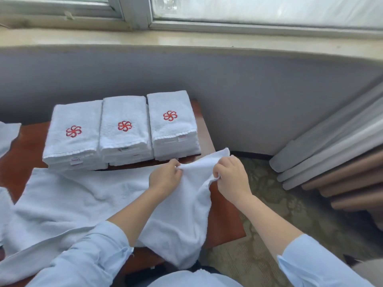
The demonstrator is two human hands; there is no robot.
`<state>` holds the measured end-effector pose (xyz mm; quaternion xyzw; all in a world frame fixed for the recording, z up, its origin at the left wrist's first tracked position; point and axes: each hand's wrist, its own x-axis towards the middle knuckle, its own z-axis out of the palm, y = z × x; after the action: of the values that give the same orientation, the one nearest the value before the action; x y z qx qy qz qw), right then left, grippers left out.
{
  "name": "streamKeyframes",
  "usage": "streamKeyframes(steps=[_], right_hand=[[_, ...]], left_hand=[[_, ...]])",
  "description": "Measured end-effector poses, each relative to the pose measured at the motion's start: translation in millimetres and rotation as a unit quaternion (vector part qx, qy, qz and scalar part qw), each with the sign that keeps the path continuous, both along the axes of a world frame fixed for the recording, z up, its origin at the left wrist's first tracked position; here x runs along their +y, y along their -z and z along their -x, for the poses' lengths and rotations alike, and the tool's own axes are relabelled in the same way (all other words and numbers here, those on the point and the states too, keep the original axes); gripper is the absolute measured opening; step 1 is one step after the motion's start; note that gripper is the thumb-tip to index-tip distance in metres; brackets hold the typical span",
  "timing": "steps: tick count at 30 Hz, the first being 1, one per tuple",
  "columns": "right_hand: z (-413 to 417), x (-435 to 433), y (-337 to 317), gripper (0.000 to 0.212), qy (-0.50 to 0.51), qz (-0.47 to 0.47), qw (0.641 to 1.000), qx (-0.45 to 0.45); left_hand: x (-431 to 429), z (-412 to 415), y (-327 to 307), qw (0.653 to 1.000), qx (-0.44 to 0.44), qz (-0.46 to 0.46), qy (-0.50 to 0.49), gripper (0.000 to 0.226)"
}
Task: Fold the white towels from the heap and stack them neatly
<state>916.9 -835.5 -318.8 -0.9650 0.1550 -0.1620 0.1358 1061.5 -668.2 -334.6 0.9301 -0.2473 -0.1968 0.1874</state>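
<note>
A white towel (83,201) lies spread across the brown table (22,154), its right end lifted off the surface. My left hand (165,176) pinches that raised edge, and my right hand (231,176) grips the same edge a little further right, near the table's right side. Behind the towel stand three stacks of folded white towels with red pinwheel logos: a left stack (72,137), a middle stack (124,131) and a right stack (173,125), side by side.
More white cloth (8,135) shows at the far left edge of the table. A grey wall and a window sill rise behind the table. Folded curtains (335,160) hang at the right over a patterned carpet (269,204).
</note>
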Motion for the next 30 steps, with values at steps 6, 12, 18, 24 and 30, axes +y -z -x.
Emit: streamKeyframes(steps=[6, 12, 18, 24, 30], right_hand=[[14, -9, 7, 0.053, 0.075, -0.048, 0.963, 0.254], [34, 26, 29, 0.053, 0.113, -0.234, 0.913, 0.314], [66, 47, 46, 0.059, 0.185, -0.252, 0.930, 0.196], [76, 43, 46, 0.054, 0.237, -0.381, 0.881, 0.150], [83, 44, 43, 0.018, 0.220, -0.450, 0.858, 0.112]], left_hand=[[-7, 17, 8, 0.998, 0.067, -0.001, -0.012, 0.042], [8, 44, 19, 0.981, 0.137, -0.002, 0.135, 0.013], [26, 80, 21, 0.936, 0.135, -0.047, 0.322, 0.056], [25, 97, 30, 0.921, 0.083, -0.061, 0.375, 0.024], [19, 78, 26, 0.949, 0.269, 0.022, 0.160, 0.018]])
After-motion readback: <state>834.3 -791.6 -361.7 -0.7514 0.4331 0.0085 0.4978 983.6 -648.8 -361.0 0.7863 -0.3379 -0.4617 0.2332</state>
